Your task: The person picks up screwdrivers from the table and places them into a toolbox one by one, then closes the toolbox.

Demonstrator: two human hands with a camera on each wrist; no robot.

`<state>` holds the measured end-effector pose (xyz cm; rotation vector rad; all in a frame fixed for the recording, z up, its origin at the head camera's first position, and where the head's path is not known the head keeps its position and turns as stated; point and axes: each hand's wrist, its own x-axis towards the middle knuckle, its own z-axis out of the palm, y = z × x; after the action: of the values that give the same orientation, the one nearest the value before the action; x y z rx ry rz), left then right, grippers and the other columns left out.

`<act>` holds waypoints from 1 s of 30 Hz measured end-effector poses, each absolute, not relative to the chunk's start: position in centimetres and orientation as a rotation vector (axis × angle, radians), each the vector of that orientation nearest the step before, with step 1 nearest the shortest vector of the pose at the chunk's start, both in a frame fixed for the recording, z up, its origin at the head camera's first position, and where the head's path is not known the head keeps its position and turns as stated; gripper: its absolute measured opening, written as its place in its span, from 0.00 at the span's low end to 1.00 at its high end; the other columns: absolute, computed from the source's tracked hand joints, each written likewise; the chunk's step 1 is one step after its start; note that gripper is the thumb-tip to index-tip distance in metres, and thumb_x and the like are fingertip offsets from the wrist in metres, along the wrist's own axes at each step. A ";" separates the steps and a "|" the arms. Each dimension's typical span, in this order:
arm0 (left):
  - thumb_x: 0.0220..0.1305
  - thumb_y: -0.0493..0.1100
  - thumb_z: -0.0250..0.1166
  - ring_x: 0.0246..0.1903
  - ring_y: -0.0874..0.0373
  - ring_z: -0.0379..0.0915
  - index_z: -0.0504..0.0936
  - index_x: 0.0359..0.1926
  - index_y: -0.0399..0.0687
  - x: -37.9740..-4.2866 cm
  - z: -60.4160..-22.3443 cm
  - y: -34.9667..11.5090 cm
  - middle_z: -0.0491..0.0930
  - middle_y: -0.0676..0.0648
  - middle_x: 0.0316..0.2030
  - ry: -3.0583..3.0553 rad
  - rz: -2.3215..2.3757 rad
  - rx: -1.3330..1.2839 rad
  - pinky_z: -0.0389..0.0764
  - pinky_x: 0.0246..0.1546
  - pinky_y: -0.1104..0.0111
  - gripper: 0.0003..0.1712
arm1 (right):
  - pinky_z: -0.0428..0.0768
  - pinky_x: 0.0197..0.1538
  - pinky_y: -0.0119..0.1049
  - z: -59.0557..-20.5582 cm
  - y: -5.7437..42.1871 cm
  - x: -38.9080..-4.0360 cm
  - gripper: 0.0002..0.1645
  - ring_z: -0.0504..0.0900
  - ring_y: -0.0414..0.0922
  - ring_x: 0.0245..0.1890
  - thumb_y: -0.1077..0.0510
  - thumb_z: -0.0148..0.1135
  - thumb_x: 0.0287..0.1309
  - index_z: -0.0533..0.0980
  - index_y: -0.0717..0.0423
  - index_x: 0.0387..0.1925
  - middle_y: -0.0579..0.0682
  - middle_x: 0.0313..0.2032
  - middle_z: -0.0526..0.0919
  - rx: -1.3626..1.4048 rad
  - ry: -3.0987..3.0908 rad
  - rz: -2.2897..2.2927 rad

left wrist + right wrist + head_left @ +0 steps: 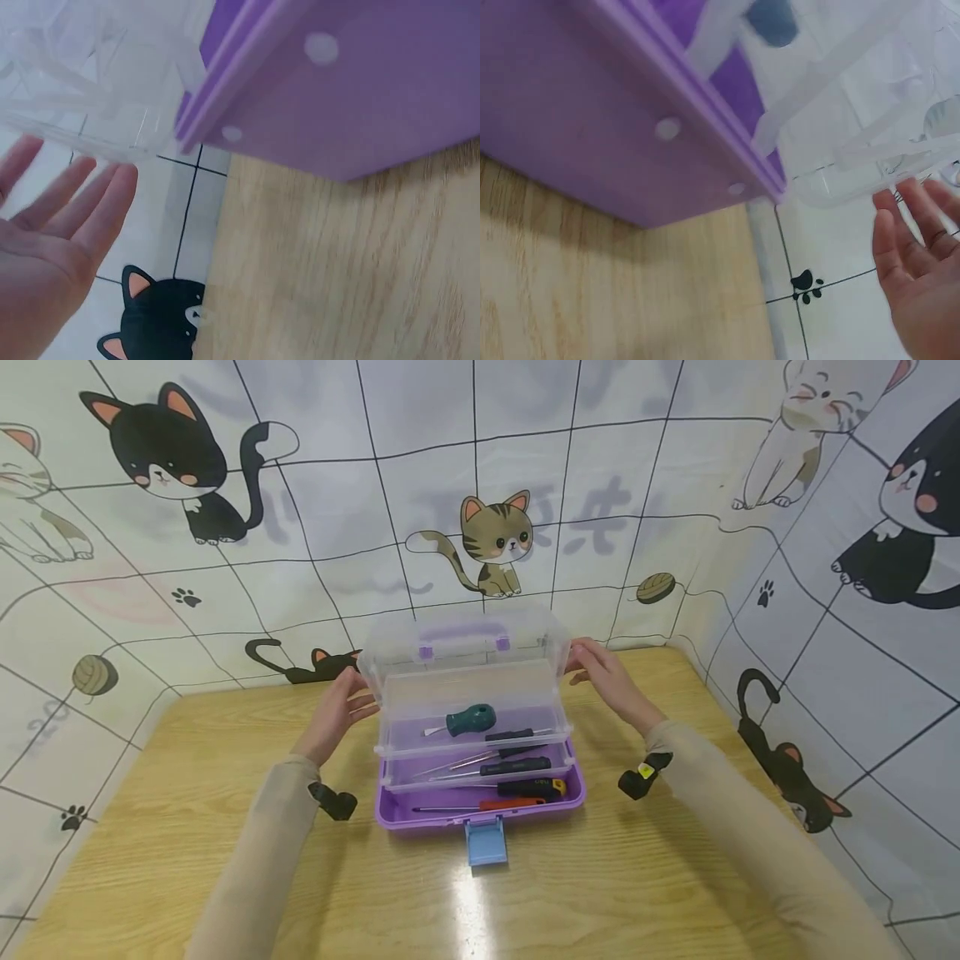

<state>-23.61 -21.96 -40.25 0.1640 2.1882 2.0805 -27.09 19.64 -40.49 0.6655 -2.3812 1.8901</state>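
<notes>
A purple toolbox (397, 817) stands open on the table, its clear lid (397, 631) tipped back and two clear trays (397, 746) raised in steps. In the upper tray lies a stubby green-handled screwdriver (472, 719); black-handled tools (517, 767) lie around and below it. A black-and-yellow screwdriver (525, 788) and an orange-handled one (517, 804) lie in the base. My left hand (337, 714) is at the lid's left side, its extended fingers (105, 206) at the lid edge. At the right side, my right hand (611, 681) has its slightly bent fingers (926, 217) at the edge.
A light blue latch (487, 843) hangs down at the toolbox front over the wooden table (600, 893). Close behind rises a white wall covering (330, 585) with cat drawings, which also runs along both sides. Each wrist wears a small black camera (333, 802).
</notes>
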 end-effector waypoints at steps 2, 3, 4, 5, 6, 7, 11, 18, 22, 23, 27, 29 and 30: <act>0.75 0.63 0.36 0.58 0.44 0.69 0.61 0.66 0.35 -23.5 -39.9 -21.8 0.63 0.37 0.60 2.173 2.069 0.130 0.69 0.60 0.55 0.38 | 0.78 0.50 0.48 -40.2 19.6 -27.0 0.27 0.78 0.41 0.43 0.52 0.37 0.77 0.67 0.74 0.58 0.55 0.43 0.78 0.653 -2.407 1.942; 0.75 0.63 0.35 0.59 0.42 0.67 0.57 0.70 0.36 -23.4 -39.8 -21.7 0.61 0.36 0.61 2.170 2.057 0.131 0.68 0.61 0.55 0.40 | 0.77 0.52 0.51 -40.0 19.5 -26.9 0.29 0.77 0.41 0.44 0.51 0.36 0.77 0.66 0.74 0.59 0.56 0.45 0.77 0.653 -2.423 1.964; 0.74 0.65 0.34 0.61 0.39 0.64 0.52 0.73 0.37 -23.3 -39.7 -21.6 0.59 0.35 0.62 2.165 2.047 0.140 0.66 0.62 0.54 0.41 | 0.75 0.54 0.52 -39.8 19.5 -26.9 0.30 0.77 0.41 0.45 0.50 0.36 0.77 0.65 0.74 0.60 0.57 0.46 0.76 0.651 -2.440 1.980; 0.74 0.65 0.34 0.62 0.37 0.61 0.48 0.75 0.39 -23.2 -39.6 -21.6 0.57 0.34 0.64 2.163 2.037 0.160 0.65 0.63 0.53 0.43 | 0.74 0.55 0.53 -39.7 19.4 -26.8 0.31 0.77 0.42 0.46 0.49 0.35 0.77 0.64 0.75 0.61 0.58 0.48 0.76 0.656 -2.456 1.996; 0.73 0.67 0.34 0.64 0.35 0.59 0.46 0.75 0.41 -23.1 -39.5 -21.5 0.55 0.33 0.65 2.160 2.030 0.175 0.63 0.63 0.52 0.44 | 0.73 0.56 0.54 -39.5 19.4 -26.8 0.32 0.77 0.42 0.46 0.49 0.35 0.77 0.63 0.75 0.62 0.60 0.49 0.75 0.662 -2.469 2.008; 0.72 0.67 0.34 0.65 0.34 0.56 0.44 0.76 0.42 -23.0 -39.4 -21.5 0.52 0.32 0.66 2.152 2.026 0.191 0.61 0.64 0.51 0.45 | 0.73 0.56 0.54 -39.4 19.4 -26.8 0.32 0.77 0.43 0.46 0.49 0.34 0.77 0.63 0.75 0.62 0.62 0.49 0.75 0.663 -2.480 2.018; 0.70 0.70 0.34 0.67 0.33 0.50 0.39 0.77 0.44 -22.8 -39.2 -21.4 0.44 0.33 0.71 2.133 2.004 0.240 0.56 0.66 0.48 0.47 | 0.74 0.56 0.53 -39.1 19.8 -26.9 0.34 0.76 0.45 0.49 0.47 0.32 0.77 0.62 0.73 0.63 0.65 0.53 0.73 0.686 -2.566 2.028; 0.70 0.71 0.34 0.69 0.33 0.42 0.34 0.77 0.47 -22.8 -38.9 -21.5 0.35 0.37 0.74 2.054 1.972 0.298 0.49 0.67 0.46 0.48 | 0.69 0.59 0.57 -38.6 20.4 -27.1 0.41 0.69 0.55 0.55 0.38 0.31 0.74 0.58 0.70 0.67 0.66 0.57 0.67 0.738 -2.677 2.088; 0.70 0.71 0.34 0.70 0.32 0.40 0.33 0.76 0.46 -22.6 -38.7 -21.7 0.34 0.37 0.74 2.020 1.969 0.318 0.47 0.68 0.46 0.48 | 0.68 0.59 0.56 -38.4 20.6 -27.1 0.42 0.68 0.55 0.56 0.36 0.33 0.73 0.58 0.69 0.67 0.63 0.57 0.67 0.770 -2.673 2.135; 0.70 0.70 0.34 0.70 0.32 0.40 0.33 0.76 0.45 -22.5 -38.7 -21.8 0.34 0.36 0.74 2.021 1.965 0.328 0.48 0.68 0.46 0.48 | 0.68 0.59 0.56 -38.4 20.7 -27.1 0.42 0.68 0.55 0.56 0.36 0.33 0.73 0.57 0.69 0.68 0.62 0.58 0.67 0.783 -2.673 2.137; 0.72 0.68 0.33 0.70 0.33 0.41 0.36 0.76 0.42 -22.3 -38.7 -22.0 0.36 0.36 0.74 2.032 1.939 0.401 0.48 0.68 0.47 0.47 | 0.65 0.61 0.58 -38.4 21.0 -27.1 0.41 0.65 0.58 0.59 0.37 0.34 0.73 0.56 0.67 0.69 0.62 0.60 0.66 0.831 -2.665 2.163; 0.73 0.67 0.33 0.70 0.33 0.40 0.36 0.76 0.40 -22.1 -38.7 -22.2 0.36 0.35 0.74 2.031 1.923 0.444 0.48 0.68 0.46 0.45 | 0.63 0.62 0.60 -38.3 21.1 -27.0 0.41 0.63 0.59 0.62 0.37 0.35 0.73 0.55 0.66 0.70 0.63 0.62 0.64 0.850 -2.665 2.169; 0.74 0.66 0.32 0.70 0.33 0.40 0.36 0.76 0.40 -22.0 -38.7 -22.2 0.36 0.35 0.74 2.027 1.918 0.460 0.48 0.68 0.46 0.44 | 0.62 0.63 0.60 -38.3 21.1 -27.0 0.41 0.61 0.60 0.63 0.37 0.35 0.73 0.54 0.65 0.71 0.63 0.64 0.62 0.853 -2.665 2.176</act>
<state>-22.04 -22.22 -38.68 0.4599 2.0266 1.9177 -26.96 21.08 -38.27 0.8525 -2.6648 2.1760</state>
